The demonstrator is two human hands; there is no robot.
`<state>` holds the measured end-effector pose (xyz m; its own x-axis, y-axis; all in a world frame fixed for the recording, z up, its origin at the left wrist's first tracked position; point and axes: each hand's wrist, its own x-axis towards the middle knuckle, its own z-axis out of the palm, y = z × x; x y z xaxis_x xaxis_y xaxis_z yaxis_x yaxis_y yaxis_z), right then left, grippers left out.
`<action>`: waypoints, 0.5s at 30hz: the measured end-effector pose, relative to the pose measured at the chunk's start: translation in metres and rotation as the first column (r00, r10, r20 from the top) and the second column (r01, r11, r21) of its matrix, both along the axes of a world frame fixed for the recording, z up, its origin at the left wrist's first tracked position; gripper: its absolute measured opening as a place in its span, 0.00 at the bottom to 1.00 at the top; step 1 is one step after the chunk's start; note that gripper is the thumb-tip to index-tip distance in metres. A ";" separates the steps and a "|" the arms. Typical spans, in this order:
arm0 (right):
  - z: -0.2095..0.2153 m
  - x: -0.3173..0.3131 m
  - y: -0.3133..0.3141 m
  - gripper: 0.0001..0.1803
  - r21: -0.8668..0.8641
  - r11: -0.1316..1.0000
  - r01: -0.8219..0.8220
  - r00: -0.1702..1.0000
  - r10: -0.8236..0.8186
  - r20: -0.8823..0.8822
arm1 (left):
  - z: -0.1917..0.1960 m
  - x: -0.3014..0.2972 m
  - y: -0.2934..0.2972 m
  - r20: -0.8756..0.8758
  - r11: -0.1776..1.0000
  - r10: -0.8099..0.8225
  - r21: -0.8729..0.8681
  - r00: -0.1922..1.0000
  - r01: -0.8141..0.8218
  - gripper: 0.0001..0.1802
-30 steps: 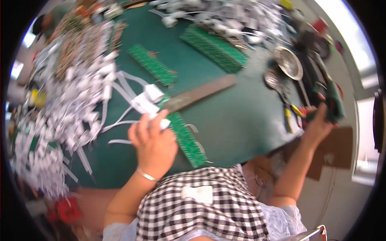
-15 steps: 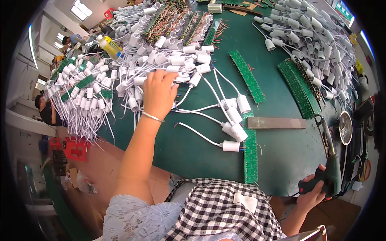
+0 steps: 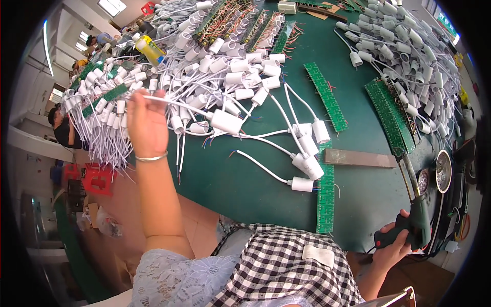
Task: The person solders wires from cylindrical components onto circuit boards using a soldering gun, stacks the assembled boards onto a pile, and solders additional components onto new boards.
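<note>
Head view: one cabled white cylinder now trails from the left hand

Blurred but evidently closed, the fingers of the left hand (image 3: 148,125) pinch a slim white cable (image 3: 181,105). Its glossy white plastic cylinder (image 3: 226,121) is at the cable's other end, beside the large heap of white cylinders (image 3: 240,79). Half a second ago this hand was over that heap, farther right; now it is farther left with the cable stretched out, so one piece seems singled out.

The right hand (image 3: 396,240) is wrapped firmly around a dark-green-handled tool with a metal barrel (image 3: 420,220), at the table's near right edge. Between the hands, a narrow green circuit-board strip (image 3: 325,204) lies on the dark green tabletop (image 3: 245,199), a flat grey-brown bar (image 3: 360,158) touching its upper part.
</note>
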<state>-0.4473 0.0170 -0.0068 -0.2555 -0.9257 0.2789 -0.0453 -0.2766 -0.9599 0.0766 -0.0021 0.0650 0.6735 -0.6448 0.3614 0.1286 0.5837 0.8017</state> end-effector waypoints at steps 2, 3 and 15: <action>0.001 0.000 0.001 0.22 0.014 0.999 -0.041 0.999 0.041 -0.008 | -0.037 -0.002 0.021 -0.170 0.959 -0.127 0.230 0.977 0.165 0.09; 0.000 -0.002 0.002 0.22 0.027 0.999 -0.032 0.999 0.032 -0.014 | -0.053 -0.003 0.030 -0.174 0.926 -0.085 0.351 0.981 0.142 0.10; 0.003 0.007 0.006 0.28 0.046 0.999 0.014 0.999 -0.012 -0.041 | -0.035 -0.082 0.046 0.895 0.863 -0.430 0.368 -0.120 -0.345 0.27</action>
